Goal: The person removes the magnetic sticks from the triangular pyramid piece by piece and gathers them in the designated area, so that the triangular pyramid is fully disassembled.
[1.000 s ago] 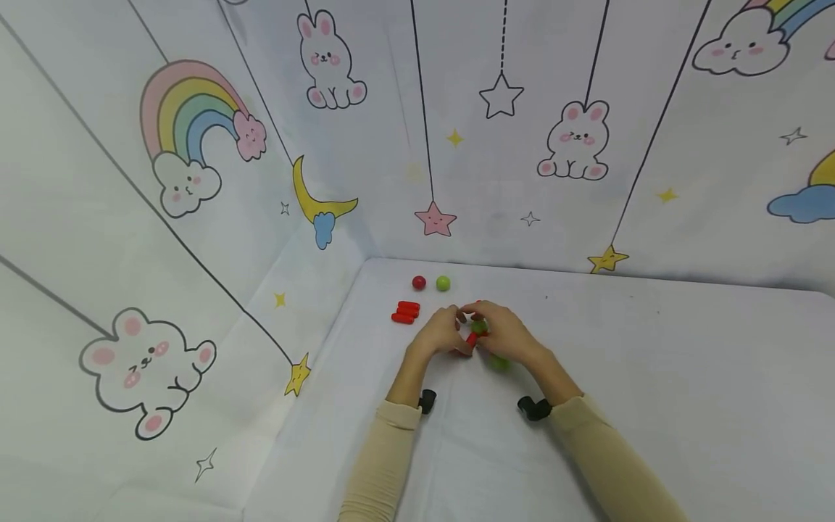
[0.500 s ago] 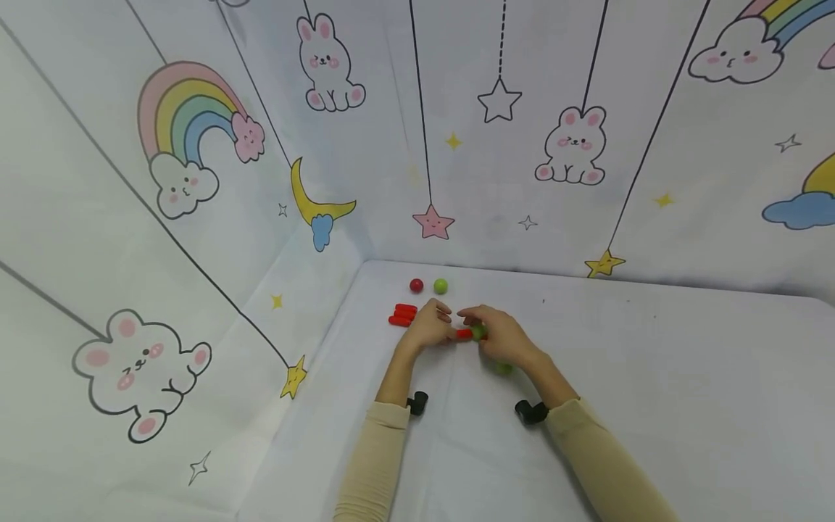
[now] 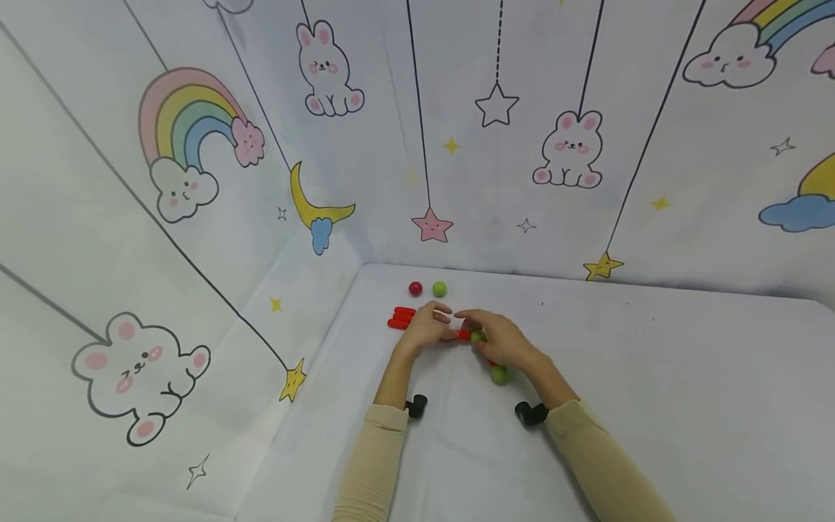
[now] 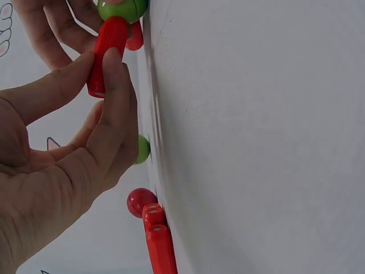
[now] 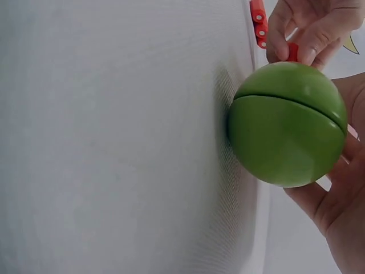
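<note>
My left hand [image 3: 425, 328] pinches a red magnetic rod [image 4: 104, 65] between thumb and fingers. The rod's far end meets a green ball [image 3: 478, 336], which my right hand [image 3: 505, 341] grips. Behind that ball, a second red rod [image 4: 135, 37] shows in the left wrist view. Nearer the body, another green ball [image 5: 288, 134] rests on the white surface, its seam plain in the right wrist view. A bit of red [image 3: 492, 363] shows between this ball and the right hand. The right fingertips are largely hidden.
Several red rods [image 3: 400, 319] lie side by side to the left of my left hand. Beyond them sit a red ball [image 3: 415, 288] and a green ball [image 3: 440, 288]. A white printed cloth wall [image 3: 483, 239] bounds the table [image 3: 652, 399] behind.
My left hand has shifted left, away from the right hand. The red rod has swung from slanted to nearly level. The near green ball shows more fully beside my right hand.
</note>
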`<state>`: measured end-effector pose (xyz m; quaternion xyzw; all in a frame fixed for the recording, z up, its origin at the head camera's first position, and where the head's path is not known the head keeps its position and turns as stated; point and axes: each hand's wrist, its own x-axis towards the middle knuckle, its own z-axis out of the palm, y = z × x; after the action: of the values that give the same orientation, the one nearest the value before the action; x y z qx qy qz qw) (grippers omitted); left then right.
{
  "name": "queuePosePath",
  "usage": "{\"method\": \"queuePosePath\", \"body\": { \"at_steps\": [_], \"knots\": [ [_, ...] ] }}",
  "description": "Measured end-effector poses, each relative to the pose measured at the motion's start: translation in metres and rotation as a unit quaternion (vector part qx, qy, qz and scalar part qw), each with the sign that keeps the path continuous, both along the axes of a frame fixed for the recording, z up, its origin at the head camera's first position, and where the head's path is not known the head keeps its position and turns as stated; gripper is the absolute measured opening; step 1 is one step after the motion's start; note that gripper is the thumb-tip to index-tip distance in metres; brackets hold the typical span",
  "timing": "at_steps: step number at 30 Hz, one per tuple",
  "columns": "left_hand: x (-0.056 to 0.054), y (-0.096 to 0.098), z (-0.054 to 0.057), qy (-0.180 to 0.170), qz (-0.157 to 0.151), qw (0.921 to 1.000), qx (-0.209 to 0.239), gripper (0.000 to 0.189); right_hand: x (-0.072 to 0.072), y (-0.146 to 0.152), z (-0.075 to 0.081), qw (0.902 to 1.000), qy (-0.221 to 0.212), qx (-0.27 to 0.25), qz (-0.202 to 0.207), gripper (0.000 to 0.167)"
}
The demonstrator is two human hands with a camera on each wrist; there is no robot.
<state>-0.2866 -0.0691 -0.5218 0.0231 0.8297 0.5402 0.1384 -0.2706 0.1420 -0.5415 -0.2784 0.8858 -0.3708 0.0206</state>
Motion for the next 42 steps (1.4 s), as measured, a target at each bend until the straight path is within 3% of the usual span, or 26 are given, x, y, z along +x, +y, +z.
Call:
{"method": "queuePosePath", "body": {
  "at_steps": [9, 16, 23, 32, 42],
  "knots": [
    [0.002, -0.004, 0.006, -0.001, 0.004, 1.0, -0.009, 0.049, -0.001, 0.003, 0.001, 0.9999, -0.011, -0.004, 0.01, 0.069],
    [-0.003, -0.033, 0.01, 0.017, 0.023, 0.9991, 0.032, 0.057, -0.001, 0.011, 0.001, 1.0, -0.003, -0.007, 0.003, 0.069],
    [-0.001, -0.058, 0.016, 0.019, 0.016, 0.9996, 0.009, 0.06, -0.002, 0.012, 0.003, 0.9996, -0.008, -0.01, 0.024, 0.07],
    [0.006, -0.086, 0.011, 0.008, 0.055, 0.9984, -0.005, 0.058, 0.002, 0.009, 0.006, 0.9989, -0.029, 0.025, 0.029, 0.069],
    [0.002, -0.113, 0.007, -0.015, 0.074, 0.9968, -0.026, 0.061, 0.003, 0.007, 0.008, 0.9983, -0.005, 0.057, 0.012, 0.068]
  ]
}}
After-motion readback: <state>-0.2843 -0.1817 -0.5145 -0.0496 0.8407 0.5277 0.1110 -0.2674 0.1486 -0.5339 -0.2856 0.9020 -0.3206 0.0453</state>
